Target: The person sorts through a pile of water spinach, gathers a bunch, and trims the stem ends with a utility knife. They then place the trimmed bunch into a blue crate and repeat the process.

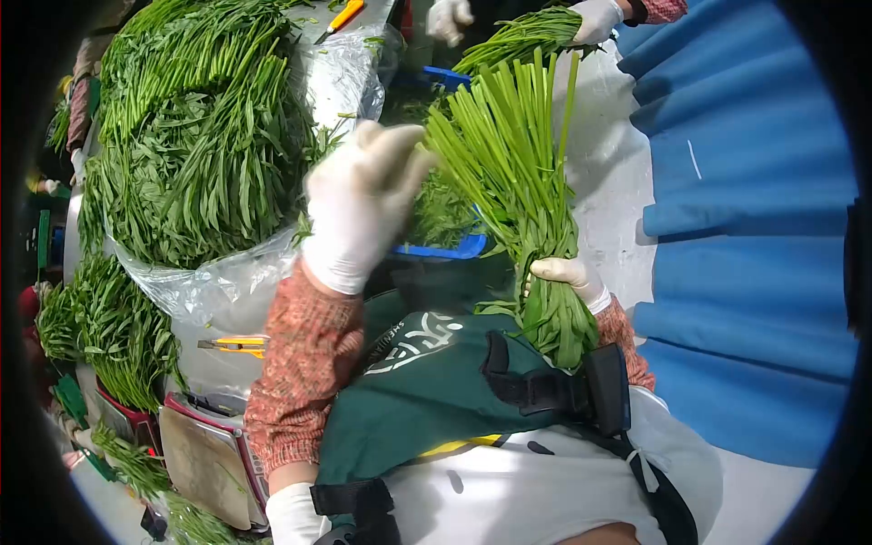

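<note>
Right hand: clamped around the bundle of greens, just above its leafy end.
Bundle of greens: held over the green apron, cut stalks fanning away from the person.
Left hand: open and flat, fingers together, against the cut stalk ends.
Pile of greens: on plastic sheet, left.
Yellow knife: below the pile.
Co-worker's hand: grips another bunch, top.

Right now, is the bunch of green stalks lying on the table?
No, the right hand holds the bunch of green stalks up over the green apron.
</note>
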